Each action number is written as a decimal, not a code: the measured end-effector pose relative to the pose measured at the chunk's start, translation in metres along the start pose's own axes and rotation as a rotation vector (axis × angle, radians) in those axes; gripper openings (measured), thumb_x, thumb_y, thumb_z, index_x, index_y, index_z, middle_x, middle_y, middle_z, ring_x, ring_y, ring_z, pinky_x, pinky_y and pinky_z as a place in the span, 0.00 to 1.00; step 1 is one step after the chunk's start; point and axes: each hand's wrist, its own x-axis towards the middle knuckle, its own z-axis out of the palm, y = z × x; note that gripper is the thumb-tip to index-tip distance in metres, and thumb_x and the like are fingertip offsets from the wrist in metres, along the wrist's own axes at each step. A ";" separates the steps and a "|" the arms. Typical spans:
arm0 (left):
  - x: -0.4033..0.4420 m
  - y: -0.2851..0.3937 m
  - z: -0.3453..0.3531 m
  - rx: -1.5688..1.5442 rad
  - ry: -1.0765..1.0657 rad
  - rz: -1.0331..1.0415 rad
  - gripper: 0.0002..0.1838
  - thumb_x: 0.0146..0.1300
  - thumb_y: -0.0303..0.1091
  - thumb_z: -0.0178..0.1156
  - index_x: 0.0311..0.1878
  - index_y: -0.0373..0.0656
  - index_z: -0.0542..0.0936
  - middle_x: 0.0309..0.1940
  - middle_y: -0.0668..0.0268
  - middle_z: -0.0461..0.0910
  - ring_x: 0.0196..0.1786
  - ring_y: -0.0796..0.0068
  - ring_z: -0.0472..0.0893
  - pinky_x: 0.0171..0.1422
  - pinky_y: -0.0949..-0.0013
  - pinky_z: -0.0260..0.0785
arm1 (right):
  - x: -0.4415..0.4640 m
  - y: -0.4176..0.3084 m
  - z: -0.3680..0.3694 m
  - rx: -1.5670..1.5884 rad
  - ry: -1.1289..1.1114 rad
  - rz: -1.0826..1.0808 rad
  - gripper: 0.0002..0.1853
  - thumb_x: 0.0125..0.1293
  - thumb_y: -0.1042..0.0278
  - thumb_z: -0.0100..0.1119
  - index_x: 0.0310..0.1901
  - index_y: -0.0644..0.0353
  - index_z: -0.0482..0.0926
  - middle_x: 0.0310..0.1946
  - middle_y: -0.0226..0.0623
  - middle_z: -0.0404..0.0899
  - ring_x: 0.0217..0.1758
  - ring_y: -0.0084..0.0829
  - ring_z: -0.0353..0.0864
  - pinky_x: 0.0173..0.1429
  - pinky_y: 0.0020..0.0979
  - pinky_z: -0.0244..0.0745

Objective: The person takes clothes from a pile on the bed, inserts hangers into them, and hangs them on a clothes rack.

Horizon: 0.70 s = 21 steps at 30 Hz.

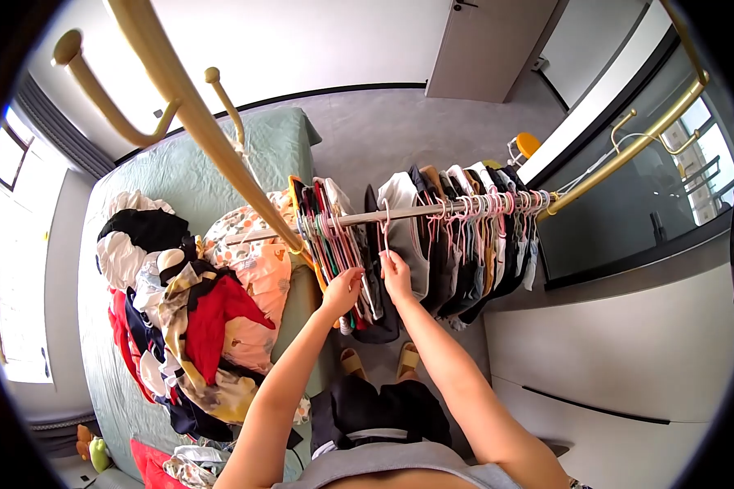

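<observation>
My right hand (396,274) is closed on a pink clothes hanger (385,231), near its lower part. The hanger's hook sits on the rail (408,213), and a grey-and-white top (417,265) hangs beside it. My left hand (344,290) is level with it, to the left, against a tightly packed group of hung clothes (324,232). Its fingers are curled together; whatever is between them is hidden. A dark garment (381,328) hangs low behind the gap between my hands.
Several garments on pink hangers (497,209) crowd the rail's right side. A gold stand post (212,138) with hooks rises at left. The green-covered bed (110,326) carries a clothes pile (208,318). White cabinets (603,342) stand at right; a door (485,49) is at the back.
</observation>
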 end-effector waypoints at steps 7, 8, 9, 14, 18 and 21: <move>0.010 0.003 0.013 -0.008 0.029 -0.130 0.14 0.59 0.26 0.51 0.49 0.40 0.75 0.40 0.58 0.79 0.41 0.64 0.80 0.45 0.67 0.72 | 0.060 0.048 -0.049 -0.215 0.152 -0.157 0.11 0.67 0.64 0.51 0.44 0.62 0.78 0.24 0.33 0.81 0.31 0.25 0.81 0.38 0.26 0.73; 0.011 0.006 0.017 -0.013 0.052 -0.148 0.14 0.59 0.25 0.51 0.48 0.40 0.76 0.39 0.58 0.79 0.40 0.64 0.80 0.45 0.67 0.72 | 0.065 0.056 -0.058 -0.335 0.183 -0.104 0.13 0.67 0.61 0.50 0.41 0.62 0.78 0.25 0.35 0.81 0.30 0.29 0.82 0.37 0.28 0.74; 0.010 0.003 0.025 -0.023 0.074 -0.156 0.13 0.59 0.25 0.51 0.48 0.39 0.76 0.39 0.58 0.79 0.40 0.63 0.80 0.44 0.66 0.72 | 0.073 0.072 -0.068 -0.390 0.212 -0.012 0.14 0.67 0.60 0.50 0.39 0.62 0.79 0.25 0.37 0.81 0.29 0.31 0.82 0.37 0.29 0.74; 0.033 0.018 0.071 -0.012 0.168 -0.116 0.13 0.60 0.26 0.50 0.48 0.40 0.76 0.40 0.58 0.78 0.40 0.60 0.79 0.44 0.64 0.71 | 0.098 0.059 -0.106 -1.040 0.019 0.161 0.24 0.65 0.50 0.48 0.28 0.65 0.81 0.24 0.46 0.80 0.29 0.46 0.81 0.35 0.43 0.75; 0.064 0.064 0.104 0.141 0.260 -0.037 0.15 0.58 0.23 0.51 0.49 0.42 0.75 0.50 0.56 0.73 0.41 0.59 0.79 0.45 0.66 0.72 | 0.107 0.037 -0.132 -1.241 -0.286 0.055 0.29 0.67 0.49 0.41 0.22 0.66 0.79 0.23 0.50 0.79 0.28 0.52 0.78 0.34 0.47 0.73; 0.092 0.087 0.116 0.379 0.428 0.095 0.28 0.54 0.23 0.52 0.61 0.41 0.64 0.64 0.57 0.60 0.54 0.51 0.70 0.55 0.60 0.67 | 0.118 0.052 -0.156 -0.610 -0.289 0.505 0.27 0.69 0.55 0.39 0.20 0.68 0.76 0.17 0.43 0.77 0.16 0.38 0.76 0.23 0.37 0.71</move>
